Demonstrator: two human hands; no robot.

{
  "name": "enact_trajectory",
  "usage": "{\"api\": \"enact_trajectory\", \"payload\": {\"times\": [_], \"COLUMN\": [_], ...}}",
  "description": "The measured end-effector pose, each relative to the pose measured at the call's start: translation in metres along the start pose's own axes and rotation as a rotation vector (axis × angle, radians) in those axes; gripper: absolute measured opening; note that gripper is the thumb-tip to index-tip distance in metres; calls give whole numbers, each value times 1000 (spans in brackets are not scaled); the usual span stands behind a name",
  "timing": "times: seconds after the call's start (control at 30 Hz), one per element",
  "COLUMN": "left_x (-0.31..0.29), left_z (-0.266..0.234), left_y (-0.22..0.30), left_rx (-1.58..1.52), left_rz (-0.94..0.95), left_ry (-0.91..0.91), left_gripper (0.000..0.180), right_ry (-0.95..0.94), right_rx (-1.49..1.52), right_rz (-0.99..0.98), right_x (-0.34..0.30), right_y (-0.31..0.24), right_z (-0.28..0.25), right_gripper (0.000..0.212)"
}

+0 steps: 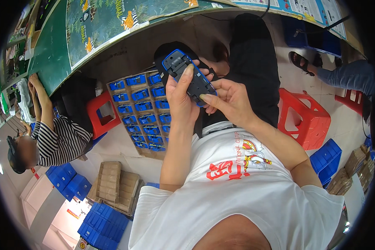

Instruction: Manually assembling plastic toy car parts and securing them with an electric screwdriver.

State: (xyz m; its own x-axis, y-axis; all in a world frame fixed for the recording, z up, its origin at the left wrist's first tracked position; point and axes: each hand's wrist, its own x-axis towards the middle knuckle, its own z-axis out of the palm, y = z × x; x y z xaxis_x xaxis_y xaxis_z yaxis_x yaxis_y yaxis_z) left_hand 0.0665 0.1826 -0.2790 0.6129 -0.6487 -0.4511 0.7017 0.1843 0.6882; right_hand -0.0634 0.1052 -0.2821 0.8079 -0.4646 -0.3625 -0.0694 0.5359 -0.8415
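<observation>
Left hand clasps an oblong black plastic unit with blue rim, thumb across its face; right hand pinches its near end. Left of the left hand: brown compartmented cardboard tray of blue-and-black pieces. Beyond both hands: green-topped desk.

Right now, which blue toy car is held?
The toy car in the left hand and right hand, black underside showing; the others sit in the divided cardboard tray.

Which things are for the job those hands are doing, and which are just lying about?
Probably for the job:
black-and-blue piece, held by left hand and right hand
divided box of blue pieces

Seemingly just about:
red stool near the right arm
blue bins, lower left
</observation>
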Motion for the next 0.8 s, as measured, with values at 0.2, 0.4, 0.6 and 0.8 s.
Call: {"api": "enact_trajectory", "payload": {"times": [0.2,0.4,0.6,0.8], "left_x": [3,7,6,8], "left_z": [6,6,4,6], "left_y": [1,-9,-15,-13], "left_rx": [-37,1,-75,-87], "left_rz": [-69,-19,0,-41], "left_ry": [-5,105,104,44], "left_gripper": [37,35,39,44], "right_ry": [2,80,53,68], "right_rx": [15,56,70,62], "right_rz": [-32,-8,37,18], "right_x": [3,8,8,10], "right_y": [0,4,6,5], "right_z": [-3,1,-5,-4], "right_gripper": [22,23,22,22]}}
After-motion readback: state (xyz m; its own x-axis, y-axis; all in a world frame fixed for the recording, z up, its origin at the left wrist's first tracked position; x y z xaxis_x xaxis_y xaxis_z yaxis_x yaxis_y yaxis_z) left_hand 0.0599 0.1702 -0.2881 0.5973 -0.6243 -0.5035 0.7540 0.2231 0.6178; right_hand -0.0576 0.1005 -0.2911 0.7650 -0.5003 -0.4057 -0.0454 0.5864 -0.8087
